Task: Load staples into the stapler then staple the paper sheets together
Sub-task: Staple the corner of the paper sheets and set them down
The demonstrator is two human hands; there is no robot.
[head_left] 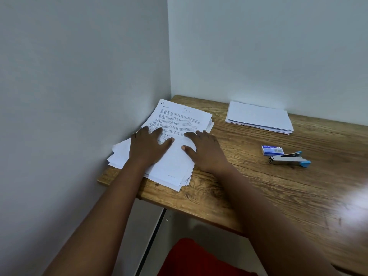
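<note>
wood-grain counter (278,188) carries all task items, set into a corner between two pale walls. both hands lie flat, palms down, on a loose printed paper stack (179,120) at the corner end of the counter. left hand (148,145) covers the wall-side half of the top sheet; right hand (203,151) covers the half away from the wall. the two hands are apart, thumbs pointing toward each other with a strip of bare page between them. fingers of both hands are spread and extended, gripping nothing. both forearms are bare and reach forward over the near counter edge.

stapler (288,158) lies well to the right of the right hand, on bare counter, not touched. it has a metal body with blue plastic ends, and its top arm is slightly raised from the base. staple box (272,150), blue and white, sits just behind the stapler on the far side, and appears to touch it; whether it is open cannot be told.

count: one stapler, one staple box, two paper stacks. second paper stack (258,118) is squared and blank on top, and lies beyond and to the right of the right hand, against the far wall. sheets of the stack under the hands are fanned and misaligned at the edges.

red fabric (191,257) shows below the counter edge, between the forearms.
</note>
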